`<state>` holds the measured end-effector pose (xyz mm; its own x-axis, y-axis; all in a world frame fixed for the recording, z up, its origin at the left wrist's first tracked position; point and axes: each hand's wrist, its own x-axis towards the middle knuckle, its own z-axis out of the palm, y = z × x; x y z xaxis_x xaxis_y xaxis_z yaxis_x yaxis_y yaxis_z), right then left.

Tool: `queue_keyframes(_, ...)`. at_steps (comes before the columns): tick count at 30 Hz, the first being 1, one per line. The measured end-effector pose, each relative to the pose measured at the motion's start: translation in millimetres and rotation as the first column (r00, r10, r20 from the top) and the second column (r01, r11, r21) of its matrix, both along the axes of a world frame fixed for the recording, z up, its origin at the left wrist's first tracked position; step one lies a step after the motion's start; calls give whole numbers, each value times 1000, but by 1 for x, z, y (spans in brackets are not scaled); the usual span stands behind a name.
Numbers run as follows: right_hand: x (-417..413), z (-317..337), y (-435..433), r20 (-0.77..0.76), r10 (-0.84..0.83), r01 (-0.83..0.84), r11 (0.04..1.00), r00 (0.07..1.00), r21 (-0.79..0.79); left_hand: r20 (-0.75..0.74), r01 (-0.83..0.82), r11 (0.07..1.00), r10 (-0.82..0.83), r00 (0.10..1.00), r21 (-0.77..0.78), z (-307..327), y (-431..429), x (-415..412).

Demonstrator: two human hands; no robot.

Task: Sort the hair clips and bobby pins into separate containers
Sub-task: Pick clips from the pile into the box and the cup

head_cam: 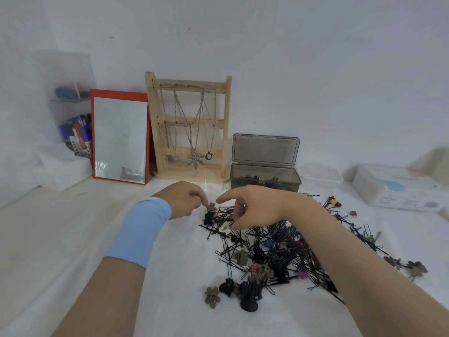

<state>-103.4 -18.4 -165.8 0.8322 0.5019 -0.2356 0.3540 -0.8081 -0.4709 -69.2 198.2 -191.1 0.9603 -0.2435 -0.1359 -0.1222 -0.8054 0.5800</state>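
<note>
Left hand (pixel 185 200) at far edge of pin pile (pixel 272 249), fingertips pinching brown flower clip (pixel 211 207). Right hand (pixel 252 207) over pile's far end, index extended, other fingers curled above cream clip (pixel 225 227); whether touching unclear. Grey lidded box (pixel 265 179) beyond pile, open.

No legible text; white box (pixel 398 188) at right carries print and code patch, too blurred to read.

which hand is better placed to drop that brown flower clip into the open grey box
Left. The left hand already pinches the brown flower clip; the grey box stands open just beyond. The right hand is over the pile.
</note>
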Motion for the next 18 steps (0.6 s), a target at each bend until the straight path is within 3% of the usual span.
queue_keyframes(3,2,-1,-6,40,-67,65,997,997,49,-5,-4,1000,4,1000,27,-1,-6,-2)
queue_keyframes(7,13,-4,0,175,-158,146,986,972,83,10,-5,977,3,1000,215,-7,-12,-4)
queue_keyframes(10,20,-4,14,237,-129,117,991,963,64,-25,-6,982,11,1000,186,-2,-8,-4)
queue_keyframes(14,28,-4,34,224,-2,33,990,975,-134,-85,22,986,-8,996,166,1,7,-3)
queue_keyframes(18,44,-13,44,352,157,-5,918,923,-397,-144,26,982,2,990,189,-3,17,1)
